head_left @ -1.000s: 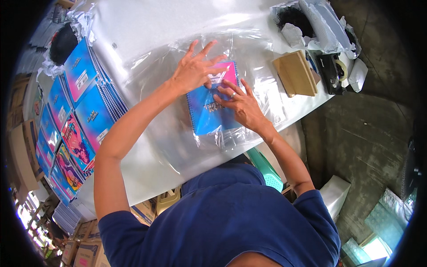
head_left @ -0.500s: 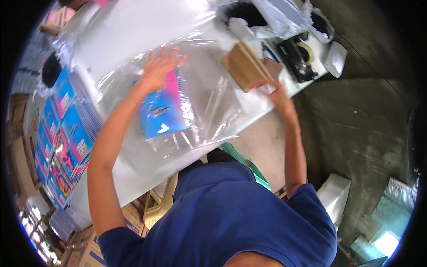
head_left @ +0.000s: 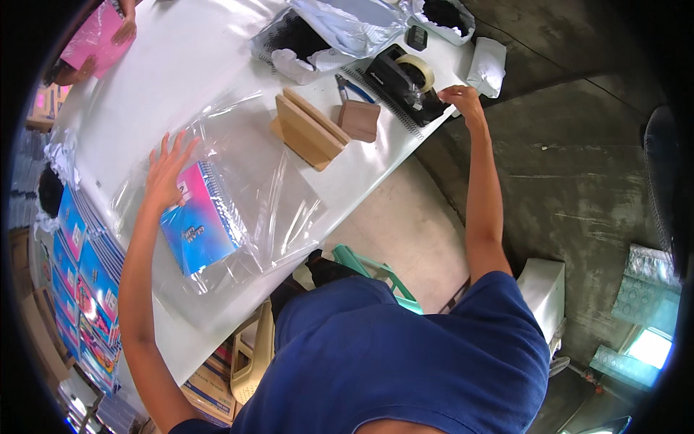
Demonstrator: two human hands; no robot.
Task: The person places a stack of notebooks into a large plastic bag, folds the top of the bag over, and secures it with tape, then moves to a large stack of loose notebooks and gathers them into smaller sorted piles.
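My left hand (head_left: 168, 173) lies with fingers spread on clear plastic film (head_left: 271, 188), over the upper left part of a spiral notebook (head_left: 199, 235). That notebook has a blue and pink cover and sits under the film on the table. My right hand (head_left: 463, 101) is at the front end of a black tape dispenser (head_left: 394, 76), at the table's right edge. Its thumb and fingers are pinched together there; what is between them is too small to make out. A roll of clear tape (head_left: 417, 74) sits in the dispenser.
An angled wooden block (head_left: 307, 134) and a smaller brown block (head_left: 359, 120) stand beside blue-handled pliers (head_left: 354, 88). Lined bags (head_left: 340, 29) are at the back. Stacked notebooks (head_left: 79, 246) fill the left side. Another person's hands (head_left: 124, 30) hold a pink item (head_left: 97, 40).
My right hand has moved from beside the wooden block to the tape dispenser. My left hand stays spread on the film over the notebook. The view has shifted to the right.
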